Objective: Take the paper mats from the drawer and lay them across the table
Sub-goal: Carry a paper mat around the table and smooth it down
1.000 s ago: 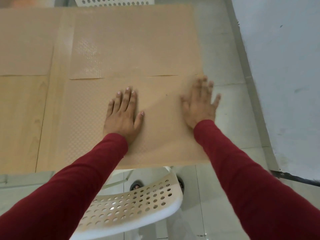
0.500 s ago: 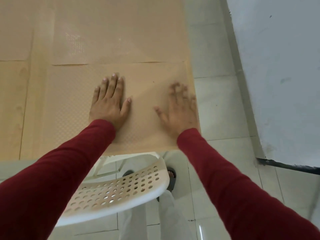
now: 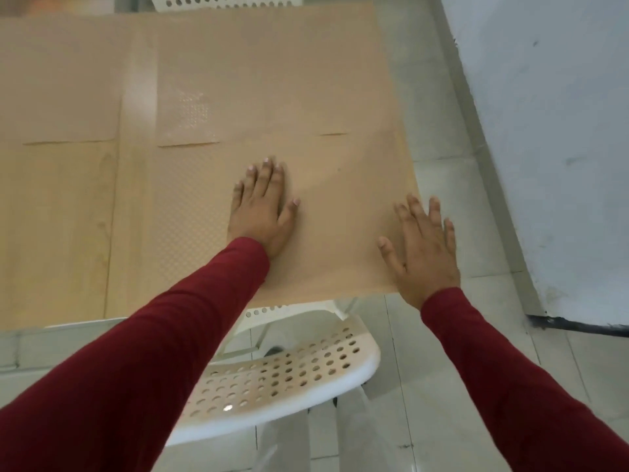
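Far chair [image 3: 226, 0] cut by top edge; mat seams perhaps blurred.

A plain dining spot in a home, by the look of it. A table [image 3: 129, 212] covered with paper mats [image 3: 340, 212] lies under the fingers [image 3: 265, 178], a white perforated chair [image 3: 272, 376] is tucked in below the wrists, pale floor tiles [image 3: 442, 386] gleam underneath, and a scuffed white wall [image 3: 544, 131] stands right of the fingertips.
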